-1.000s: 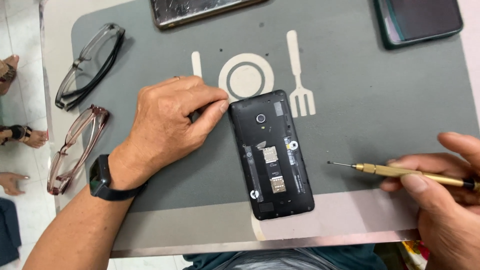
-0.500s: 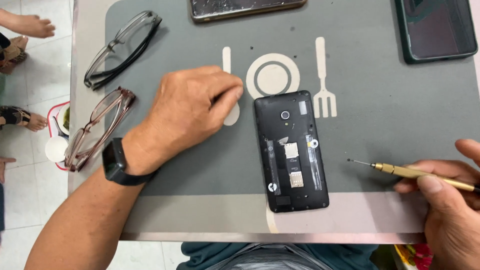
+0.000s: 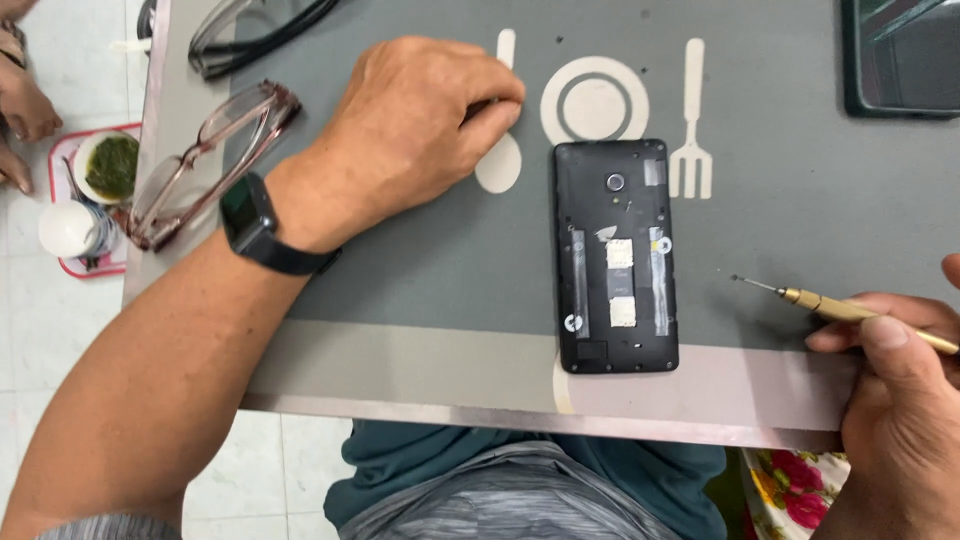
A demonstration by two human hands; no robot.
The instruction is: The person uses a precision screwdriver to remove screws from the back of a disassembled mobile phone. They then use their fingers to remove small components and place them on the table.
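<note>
**Phone open, back cover off**

Back cover already removed from phone (image 3: 615, 257), lower centre of frame; insides exposed, black frame, pale card slots, camera lens near top. Screws apparently not yet tackled. Left hand (image 3: 410, 140) upper centre-left, fingers curled, pinching something small, unclear what. Right hand (image 3: 900, 400) lower right, gripping brass screwdriver (image 3: 850, 310), tip clear of phone.

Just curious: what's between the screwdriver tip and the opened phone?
Nothing: in the head view, only bare grey mat separates the screwdriver in the right hand from the phone.

matt black plastic phone (image 3: 615, 255), brass-coloured metal screwdriver (image 3: 850, 310)
</note>
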